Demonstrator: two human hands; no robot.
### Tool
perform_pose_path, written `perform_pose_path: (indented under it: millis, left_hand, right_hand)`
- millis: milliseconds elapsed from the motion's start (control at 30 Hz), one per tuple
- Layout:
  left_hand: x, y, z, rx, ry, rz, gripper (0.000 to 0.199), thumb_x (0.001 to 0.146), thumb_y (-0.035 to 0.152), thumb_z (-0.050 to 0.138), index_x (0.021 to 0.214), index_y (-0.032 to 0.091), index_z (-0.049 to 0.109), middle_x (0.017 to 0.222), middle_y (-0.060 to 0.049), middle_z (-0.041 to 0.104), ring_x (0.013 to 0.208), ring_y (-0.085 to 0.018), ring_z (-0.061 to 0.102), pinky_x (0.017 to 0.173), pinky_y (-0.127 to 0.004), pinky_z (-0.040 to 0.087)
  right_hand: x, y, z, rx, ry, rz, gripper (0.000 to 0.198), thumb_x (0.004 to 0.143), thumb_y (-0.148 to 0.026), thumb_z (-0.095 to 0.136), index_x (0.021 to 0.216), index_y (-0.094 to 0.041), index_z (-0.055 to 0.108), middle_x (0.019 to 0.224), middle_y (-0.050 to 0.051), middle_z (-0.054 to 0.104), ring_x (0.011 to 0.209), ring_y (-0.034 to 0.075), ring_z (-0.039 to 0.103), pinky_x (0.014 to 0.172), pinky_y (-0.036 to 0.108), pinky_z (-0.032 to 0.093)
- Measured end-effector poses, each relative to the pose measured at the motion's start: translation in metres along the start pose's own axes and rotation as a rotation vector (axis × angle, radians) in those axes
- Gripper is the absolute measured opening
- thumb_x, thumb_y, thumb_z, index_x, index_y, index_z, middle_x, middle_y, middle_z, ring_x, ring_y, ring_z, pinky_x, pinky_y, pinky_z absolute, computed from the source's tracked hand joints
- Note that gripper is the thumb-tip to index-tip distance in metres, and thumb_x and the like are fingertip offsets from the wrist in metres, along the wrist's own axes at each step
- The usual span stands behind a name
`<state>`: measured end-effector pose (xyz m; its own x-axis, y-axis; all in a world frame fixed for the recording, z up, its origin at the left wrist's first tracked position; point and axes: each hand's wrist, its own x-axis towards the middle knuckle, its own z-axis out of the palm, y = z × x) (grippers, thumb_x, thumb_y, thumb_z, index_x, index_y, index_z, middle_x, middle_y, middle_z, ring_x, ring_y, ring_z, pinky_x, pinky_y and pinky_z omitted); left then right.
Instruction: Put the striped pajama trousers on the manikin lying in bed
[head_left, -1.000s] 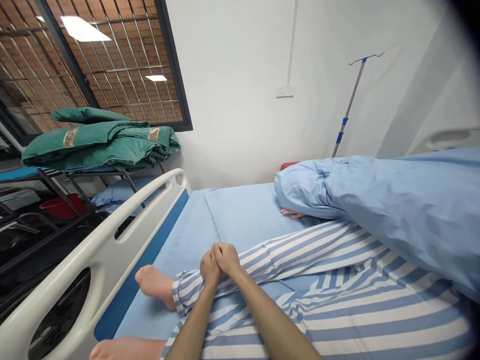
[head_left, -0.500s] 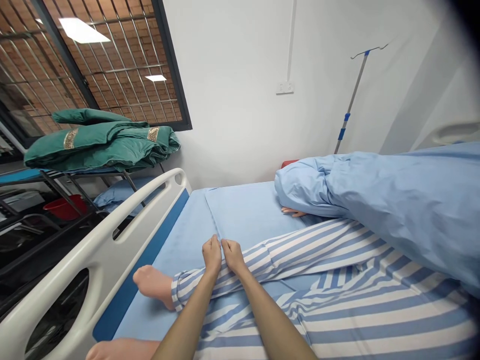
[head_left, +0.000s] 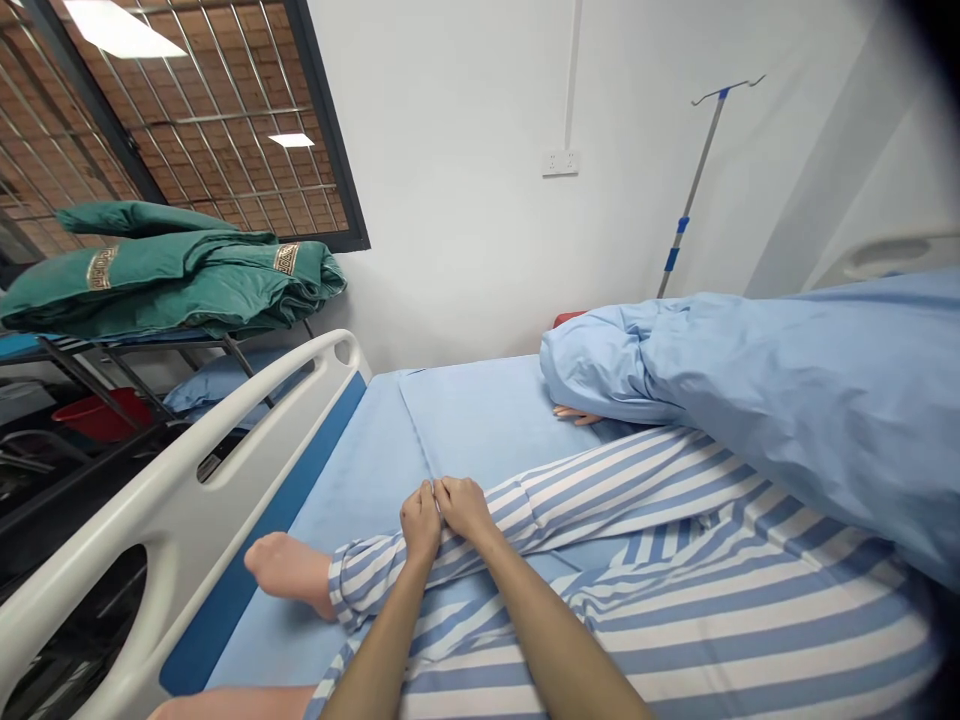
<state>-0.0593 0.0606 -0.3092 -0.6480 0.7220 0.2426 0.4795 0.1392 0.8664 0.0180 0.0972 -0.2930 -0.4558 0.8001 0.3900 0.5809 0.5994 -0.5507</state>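
My left hand (head_left: pixel 421 522) and my right hand (head_left: pixel 463 505) are side by side over the far edge of a striped trouser leg (head_left: pixel 540 500), at the shin. Both have curled fingers, and their knuckles almost touch. The fingertips are hidden, so whether they pinch cloth or anything else cannot be seen. The blue-and-white trousers are on a still figure lying on the bed, whose bare foot (head_left: pixel 289 570) sticks out at the left. A second foot (head_left: pixel 232 703) is partly cut off at the bottom. A blue quilt (head_left: pixel 750 360) covers the upper body, and a hand (head_left: pixel 576 414) pokes out under it.
The white footboard (head_left: pixel 172 500) with a blue panel rises at the left of the blue sheet (head_left: pixel 480 410). Beyond it, folded green quilts (head_left: pixel 180 275) lie on a rack near a red basin (head_left: pixel 103 415). An IV pole (head_left: pixel 696 190) stands by the wall.
The view has shifted slightly, moving the background left and up. My hands have turned from upright fists to knuckles on top, lying flatter over the trouser leg.
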Motion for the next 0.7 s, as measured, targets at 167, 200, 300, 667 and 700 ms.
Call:
perform_pose_path:
  millis: [167,200,300,667,700]
  left_hand:
    - [0.007,0.006,0.004,-0.093,0.004,-0.075,0.039,0.073,0.044,0.032,0.045,0.017,0.035,0.041,0.005,0.034,0.046,-0.008,0.031,0.046,-0.021,0.026]
    - [0.009,0.010,0.005,-0.126,0.006,-0.102,0.039,0.073,0.043,0.033,0.044,0.018,0.033,0.040,0.005,0.032,0.044,-0.007,0.030,0.046,-0.021,0.025]
    - [0.016,0.028,0.010,-0.230,0.018,-0.135,0.037,0.072,0.043,0.033,0.044,0.018,0.032,0.038,0.006,0.028,0.041,-0.007,0.028,0.044,-0.021,0.025]
    - [-0.003,0.019,0.021,-0.047,-0.031,-0.027,0.042,0.075,0.045,0.031,0.060,0.015,0.056,0.057,-0.004,0.058,0.055,-0.012,0.047,0.054,-0.023,0.035]
    - [-0.003,0.019,0.020,-0.037,-0.045,-0.021,0.041,0.075,0.043,0.031,0.060,0.015,0.056,0.056,-0.004,0.057,0.055,-0.012,0.047,0.053,-0.023,0.035]
  right_hand:
    - [0.002,0.010,0.006,0.199,0.042,0.051,0.044,0.085,-0.033,0.026,0.056,-0.016,0.055,0.054,0.001,0.055,0.050,0.008,0.040,0.051,0.021,0.024]
    - [0.003,0.011,0.006,0.244,0.059,0.065,0.045,0.084,-0.033,0.025,0.055,-0.015,0.053,0.051,0.000,0.052,0.049,0.008,0.039,0.050,0.020,0.023]
    - [0.006,0.014,0.003,0.371,0.110,0.106,0.046,0.083,-0.035,0.025,0.051,-0.014,0.050,0.047,-0.002,0.045,0.047,0.007,0.035,0.048,0.019,0.023]
    - [0.004,0.009,-0.001,0.339,0.119,0.155,0.043,0.083,-0.034,0.027,0.058,-0.015,0.055,0.055,0.001,0.055,0.051,0.009,0.042,0.050,0.020,0.026]
    - [0.005,0.007,-0.005,0.280,0.112,0.133,0.042,0.083,-0.034,0.028,0.058,-0.015,0.056,0.055,0.002,0.056,0.051,0.009,0.041,0.050,0.021,0.025]
